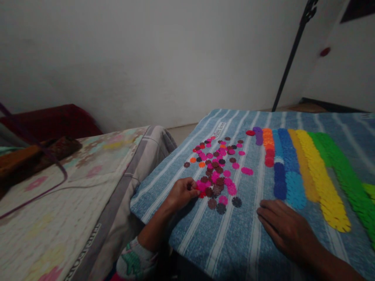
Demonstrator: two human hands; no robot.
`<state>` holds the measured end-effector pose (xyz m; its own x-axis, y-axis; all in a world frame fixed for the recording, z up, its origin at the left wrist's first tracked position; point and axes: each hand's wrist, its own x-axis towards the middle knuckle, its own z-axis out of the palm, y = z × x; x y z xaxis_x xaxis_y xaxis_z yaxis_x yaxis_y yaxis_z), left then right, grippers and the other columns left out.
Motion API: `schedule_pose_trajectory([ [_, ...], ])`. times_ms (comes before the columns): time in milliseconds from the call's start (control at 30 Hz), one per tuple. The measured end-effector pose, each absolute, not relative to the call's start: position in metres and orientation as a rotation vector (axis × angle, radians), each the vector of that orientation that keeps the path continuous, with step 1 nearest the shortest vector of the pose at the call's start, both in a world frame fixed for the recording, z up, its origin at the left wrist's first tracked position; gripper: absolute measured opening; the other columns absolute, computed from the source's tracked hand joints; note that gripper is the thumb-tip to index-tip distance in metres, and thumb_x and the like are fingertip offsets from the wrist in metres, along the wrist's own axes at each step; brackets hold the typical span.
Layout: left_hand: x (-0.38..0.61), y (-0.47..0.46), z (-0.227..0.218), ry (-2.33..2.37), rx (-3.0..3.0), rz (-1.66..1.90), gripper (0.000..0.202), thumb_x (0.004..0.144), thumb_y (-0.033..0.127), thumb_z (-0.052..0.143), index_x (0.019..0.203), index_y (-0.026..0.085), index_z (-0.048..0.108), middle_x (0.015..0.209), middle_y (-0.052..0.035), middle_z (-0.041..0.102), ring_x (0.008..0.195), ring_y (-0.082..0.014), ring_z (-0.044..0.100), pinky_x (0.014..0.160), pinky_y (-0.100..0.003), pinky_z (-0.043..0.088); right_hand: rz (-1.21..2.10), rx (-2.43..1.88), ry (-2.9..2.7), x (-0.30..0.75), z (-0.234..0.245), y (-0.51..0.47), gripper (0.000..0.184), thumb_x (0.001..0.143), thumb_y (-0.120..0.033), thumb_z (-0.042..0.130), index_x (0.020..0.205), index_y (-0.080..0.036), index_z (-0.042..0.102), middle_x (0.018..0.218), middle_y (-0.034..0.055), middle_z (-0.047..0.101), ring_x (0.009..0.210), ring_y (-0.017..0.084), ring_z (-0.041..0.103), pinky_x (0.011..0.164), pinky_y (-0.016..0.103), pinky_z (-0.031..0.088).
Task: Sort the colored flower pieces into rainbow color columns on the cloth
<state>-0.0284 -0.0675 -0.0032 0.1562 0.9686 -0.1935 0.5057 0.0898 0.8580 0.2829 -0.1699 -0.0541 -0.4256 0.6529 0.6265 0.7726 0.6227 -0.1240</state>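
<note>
A loose pile of small flower-shaped discs, pink, brown, red and orange, lies on a blue striped cloth. My left hand rests at the pile's near left edge, fingers curled in a pinch on a pink or red disc. My right hand lies flat on the cloth to the right of the pile, fingers stretched out and empty. Beyond it, sorted discs lie in overlapping coloured rows: purple, orange and red, blue, yellow and green.
A mattress with a pale flowered sheet lies to the left, a brown object and a thin cord on it. A dark red cushion sits by the white wall. A black pole leans at the far right.
</note>
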Motion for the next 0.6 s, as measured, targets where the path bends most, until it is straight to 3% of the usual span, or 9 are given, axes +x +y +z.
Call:
schedule_pose_trajectory([
  [233,-0.035,-0.062,0.001,1.496,1.34,0.889,0.022,0.056,0.031,0.069,0.059,0.017,0.051,0.05,0.0031,0.051,0.047,-0.0079,0.043,0.046,-0.02,0.031,-0.228,-1.138,-2.178,0.284,-0.058,-0.17,0.025,0.095,-0.015,0.042,0.089,-0.019,0.066,0.094,0.0093,0.068,0.084,0.02,0.061,0.072,0.032,0.048],
  [367,-0.034,-0.051,0.007,1.5,1.431,0.97,0.017,0.058,0.027,0.067,0.06,0.016,0.054,0.055,0.0009,0.056,0.053,-0.01,0.05,0.052,-0.022,0.037,-0.189,-1.172,-2.184,0.28,-0.057,-0.17,0.025,0.095,-0.012,0.041,0.091,-0.019,0.065,0.093,0.0087,0.066,0.082,0.02,0.06,0.07,0.031,0.047],
  [600,0.012,0.0,0.025,1.386,1.605,0.976,0.016,0.061,0.029,0.065,0.063,0.016,0.056,0.055,0.0029,0.055,0.052,-0.0088,0.048,0.051,-0.02,0.036,-0.094,-1.198,-2.13,0.271,-0.054,-0.167,0.023,0.091,-0.008,0.042,0.085,-0.02,0.06,0.084,0.0054,0.062,0.074,0.019,0.054,0.066,0.03,0.042],
])
